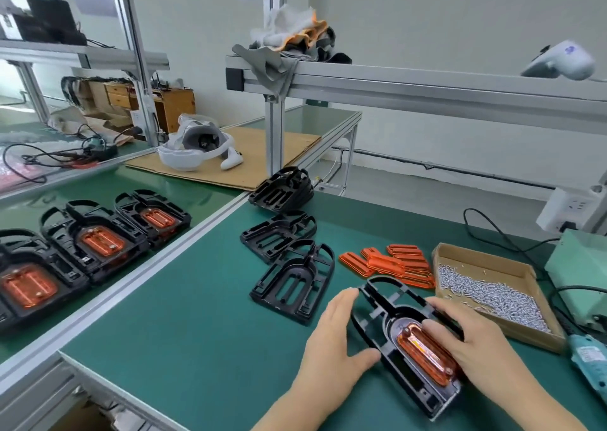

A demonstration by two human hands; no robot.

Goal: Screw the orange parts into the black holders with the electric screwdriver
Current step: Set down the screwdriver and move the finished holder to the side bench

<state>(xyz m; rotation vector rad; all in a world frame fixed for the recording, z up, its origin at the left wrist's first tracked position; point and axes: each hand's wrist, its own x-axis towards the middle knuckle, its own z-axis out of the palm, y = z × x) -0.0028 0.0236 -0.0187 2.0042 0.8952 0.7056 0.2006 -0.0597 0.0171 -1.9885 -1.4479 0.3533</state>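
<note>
On the green bench mat [184, 315], close to the person, lies a black moulded plastic holder [399, 342] with a translucent orange oblong part [427, 353] seated in its recess. The left hand [335, 338] rests against the holder's left edge with fingers straight and relaxed, steadying it, while the right hand [466, 338] lies over the right side, its fingers curled onto the rim and the orange part, pressing it home. Whether screws already sit in this piece I cannot tell. The teal electric screwdriver [588, 361] lies untouched at the right edge, beside a shallow cardboard tray of small silver screws [492, 292], so driving looks not yet begun on this one. To the far left, three finished holders with orange inserts [98, 243] sit in a row. Several empty black holders [292, 276] and a loose pile of orange parts [391, 263] wait behind, so I judge the job well short of complete.
</note>
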